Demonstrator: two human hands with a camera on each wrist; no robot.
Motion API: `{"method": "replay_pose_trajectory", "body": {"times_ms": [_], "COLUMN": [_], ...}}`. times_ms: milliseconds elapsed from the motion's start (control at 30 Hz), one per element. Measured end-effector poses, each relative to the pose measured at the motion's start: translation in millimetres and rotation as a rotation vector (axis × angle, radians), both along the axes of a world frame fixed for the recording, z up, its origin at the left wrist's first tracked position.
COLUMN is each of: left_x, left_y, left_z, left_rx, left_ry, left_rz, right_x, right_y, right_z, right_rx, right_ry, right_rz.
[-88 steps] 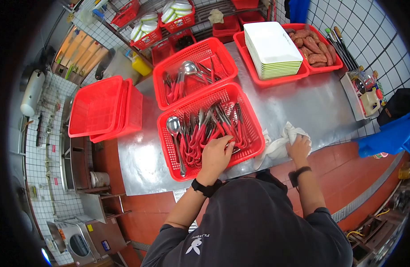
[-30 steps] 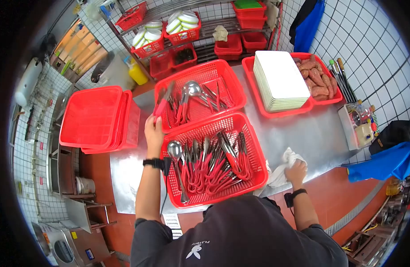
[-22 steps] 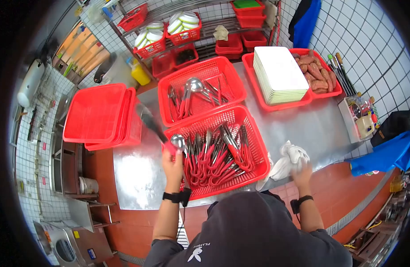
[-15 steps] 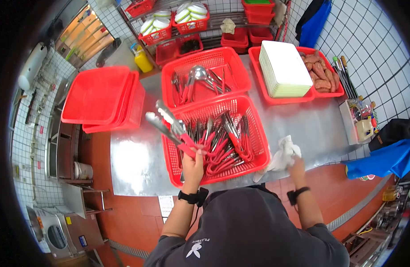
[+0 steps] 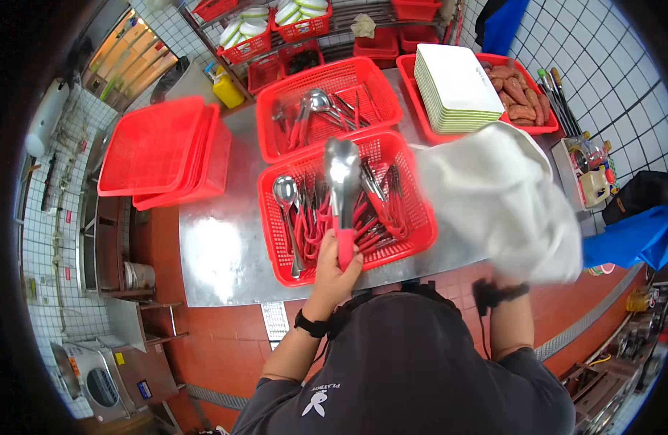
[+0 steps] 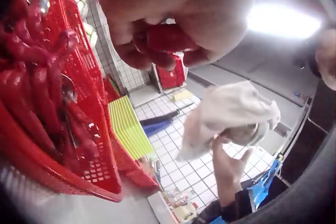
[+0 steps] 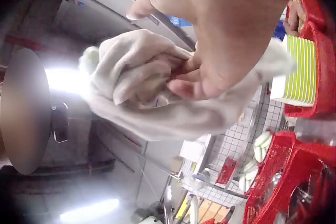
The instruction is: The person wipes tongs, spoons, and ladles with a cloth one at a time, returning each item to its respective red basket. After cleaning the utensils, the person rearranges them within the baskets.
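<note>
My left hand [image 5: 337, 274] grips the red handle of a pair of metal tongs [image 5: 343, 174], held upright above the near red basket [image 5: 276, 255]. That basket holds many red-handled tongs and a large spoon [image 5: 285, 190]. In the left wrist view the fingers of the left hand [image 6: 176, 19] curl round the red handle. A white cloth [image 5: 502, 199] hangs raised over the table's right part and hides most of the right hand in the head view. The right wrist view shows the right hand [image 7: 226, 35] pinching the bunched cloth [image 7: 152, 98] between thumb and fingers.
Behind the near basket, another red basket [image 5: 265, 145] holds ladles and tongs. Stacked red bins [image 5: 156, 148] stand at the left. White trays [image 5: 461, 87] and a bin of sweet potatoes [image 5: 521, 98] are at the back right, with a bottle caddy [image 5: 572, 177] at the right edge.
My left hand brought the tongs from the left to the middle, over the near basket, and they look more closed. The right hand lifted the cloth off the table, and it spread out.
</note>
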State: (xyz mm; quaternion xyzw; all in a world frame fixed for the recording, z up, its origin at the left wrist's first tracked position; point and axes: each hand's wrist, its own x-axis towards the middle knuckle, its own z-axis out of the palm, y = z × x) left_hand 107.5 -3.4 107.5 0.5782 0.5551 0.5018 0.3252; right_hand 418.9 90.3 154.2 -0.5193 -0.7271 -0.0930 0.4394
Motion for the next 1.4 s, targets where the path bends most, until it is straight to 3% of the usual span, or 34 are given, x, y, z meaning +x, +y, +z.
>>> {"method": "replay_pose_trajectory", "body": {"times_ms": [100,133,167,233,267,333,367,433,467,500,567,600,667,767,800,967,1000,1033,1100,1133,1167,1233,1267,1300,1367,1400], "left_x": [21,30,30,41,42,43,43,39,37,37,44,46,44,38,40,30,23,19,18,16,15,10,5,-1,-15,-19], "left_y": [-5,-2,2,-4,-8,-8,-8,-7,-8,-9,-11,-8,-5,-4,-3,0,0,-1,-6,-8,-11,-18,-24,-30,-47,-52], "left_z": [9,1,-5,43,12,18,20,6,2,0,4,9,8,1,4,12,10,9,15,17,20,24,23,21,8,3], "left_rx": [-0.062,0.039,-0.032,-0.563,-0.303,-0.283,-0.263,-0.193,-0.167,-0.139,-0.168,-0.144,-0.119,-0.161,-0.119,-0.075,-0.185,-0.296,-0.338,-0.346,-0.353,-0.294,-0.301,-0.307,-0.343,-0.379], "left_ry": [0.036,0.09,0.133,0.078,0.202,0.2,0.195,0.248,0.316,0.385,0.299,0.21,0.121,0.091,0.078,0.005,0.132,0.26,0.273,0.328,0.381,0.35,0.341,0.332,0.301,0.274], "left_rz": [-0.108,-0.162,-0.424,-0.514,-0.554,-0.498,-0.45,-0.436,-0.468,-0.499,-0.481,-0.503,-0.526,-0.625,-0.606,-0.627,-0.686,-0.745,-0.704,-0.7,-0.697,-0.685,-0.694,-0.704,-0.656,-0.602], "right_x": [-29,-44,-59,-96,-91,-79,-83,-92,-83,-85,-91,-88,-79,-69,-68,-69,-82,-78,-58,-58,-49,-58,-46,-43,0,0], "right_y": [-4,-7,-11,-10,-11,-12,-15,-22,-15,-15,-16,-19,-27,-24,-25,-25,-30,-25,-15,-13,-13,-14,-6,-11,0,-3], "right_z": [-31,-37,-41,17,-14,-100,-80,-20,-64,-51,-13,-30,-94,-143,-142,-110,-51,-48,-42,-41,-35,55,33,35,-31,-7], "right_rx": [-0.434,-0.584,-0.734,-0.839,-0.839,-0.889,-0.89,-0.96,-1.17,-1.172,-0.67,-0.674,-0.274,-0.429,-0.429,-0.829,-0.887,-0.892,-0.814,-0.73,-0.731,-0.726,-0.682,-0.575,-0.735,-0.733], "right_ry": [0.308,0.412,0.518,0.118,0.121,0.336,0.339,0.799,1.142,1.142,-0.602,-0.602,-0.305,-0.286,-0.287,0.173,0.779,0.773,0.318,0.29,0.288,-0.502,-0.237,0.27,1.198,1.198], "right_rz": [0.486,0.652,0.818,0.781,0.782,0.794,0.793,0.904,0.987,0.984,0.746,0.748,0.767,0.854,0.854,0.692,1.066,1.076,0.894,0.732,0.73,0.516,0.58,0.63,0.6,0.594]}}
